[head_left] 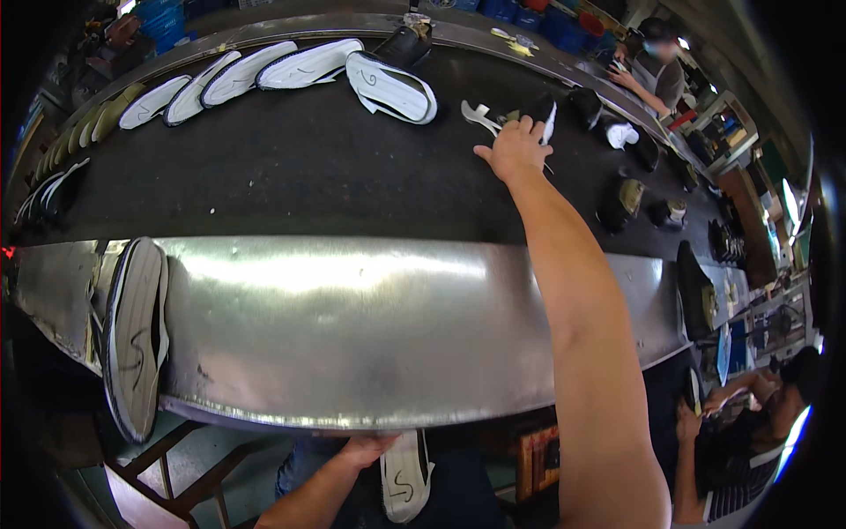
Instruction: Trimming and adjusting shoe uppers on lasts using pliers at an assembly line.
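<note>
My left hand (366,450) is closed on the edge of a white shoe sole (405,485) with a dark handwritten mark, held below the front edge of the metal ledge. My right arm stretches across the ledge to the dark belt. There my right hand (518,152) has its thumb and fingers spread over a dark shoe with a white piece (550,123), partly hidden by the fingers. I cannot make out whether they touch it. Just left of the fingertips lies a pale curved strip (478,115).
Several white-soled shoes (308,64) line the belt's far left side, one sole (392,86) nearest the middle. Another sole (137,344) leans on the metal ledge (352,335) at left. Dark shoes (621,203) stand at right. Co-workers (656,75) sit across and at the right.
</note>
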The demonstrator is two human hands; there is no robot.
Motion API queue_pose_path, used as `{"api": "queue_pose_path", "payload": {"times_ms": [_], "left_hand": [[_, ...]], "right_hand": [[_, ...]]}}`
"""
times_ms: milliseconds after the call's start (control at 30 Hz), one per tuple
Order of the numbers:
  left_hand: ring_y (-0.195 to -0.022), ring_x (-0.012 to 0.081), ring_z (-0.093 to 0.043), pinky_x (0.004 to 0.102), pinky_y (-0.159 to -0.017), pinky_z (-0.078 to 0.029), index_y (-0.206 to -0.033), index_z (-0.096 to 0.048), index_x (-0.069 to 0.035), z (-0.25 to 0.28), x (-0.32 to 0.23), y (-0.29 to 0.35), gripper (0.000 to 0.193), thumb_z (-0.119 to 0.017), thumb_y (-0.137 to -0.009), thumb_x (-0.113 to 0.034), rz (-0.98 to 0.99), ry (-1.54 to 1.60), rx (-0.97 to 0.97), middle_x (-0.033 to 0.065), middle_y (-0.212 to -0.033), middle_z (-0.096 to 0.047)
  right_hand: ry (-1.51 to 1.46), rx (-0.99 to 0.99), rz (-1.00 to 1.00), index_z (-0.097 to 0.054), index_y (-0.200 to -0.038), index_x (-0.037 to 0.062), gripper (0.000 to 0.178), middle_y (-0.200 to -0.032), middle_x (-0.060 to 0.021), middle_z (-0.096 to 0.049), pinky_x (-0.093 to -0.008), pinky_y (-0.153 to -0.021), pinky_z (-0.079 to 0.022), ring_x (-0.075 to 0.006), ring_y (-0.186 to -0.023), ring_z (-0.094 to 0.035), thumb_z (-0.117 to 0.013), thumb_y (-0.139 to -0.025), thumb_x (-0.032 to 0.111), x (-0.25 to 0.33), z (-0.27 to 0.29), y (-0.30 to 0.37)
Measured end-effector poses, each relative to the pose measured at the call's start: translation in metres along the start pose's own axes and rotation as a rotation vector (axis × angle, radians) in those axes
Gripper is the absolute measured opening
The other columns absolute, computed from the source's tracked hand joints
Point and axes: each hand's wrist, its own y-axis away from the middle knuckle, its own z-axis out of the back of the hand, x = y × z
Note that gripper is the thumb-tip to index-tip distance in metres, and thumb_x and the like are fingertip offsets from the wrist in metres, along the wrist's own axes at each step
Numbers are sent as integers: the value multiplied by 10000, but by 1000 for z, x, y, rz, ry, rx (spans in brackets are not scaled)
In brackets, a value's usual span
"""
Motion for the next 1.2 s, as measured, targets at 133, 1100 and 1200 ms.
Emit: {"api": "queue_pose_path", "payload": {"times_ms": [133,1100,1200], "left_hand": [[-1361,268,-489,438,-1170,-391,-1478,-463,-51,-8,-34,-17,510,-599,-1026,-244,59,945,253,133,-1492,-503],[-1334,183,-437,351,-1123,-362,-1515,-385,-114,-153,0,169,631,-692,-966,-176,-512,-567,74,89,-1509,-390],[-1429,225,-337,368,-1172,-296,-1499,-407,-94,-156,-1,206,625,-699,-956,-196,-513,-506,162,125,-1587,-273]], "right_hand": [[-3,-11,-120,-572,-1312,-32,799,-1417,-160,-470,-565,-1027,-490,-372,-1370,-422,-778,-821,563,-5,-10,-30],[-1556,1351,-70,-539,-1342,-15,349,-1107,-102,-699,-274,-782,-519,-100,-858,-623,-549,-1027,133,-216,145,626],[-1700,1330,-136,-551,-1368,-11,360,-1103,-92,-705,-261,-772,-502,-80,-860,-594,-523,-1050,156,-205,141,672]]}}
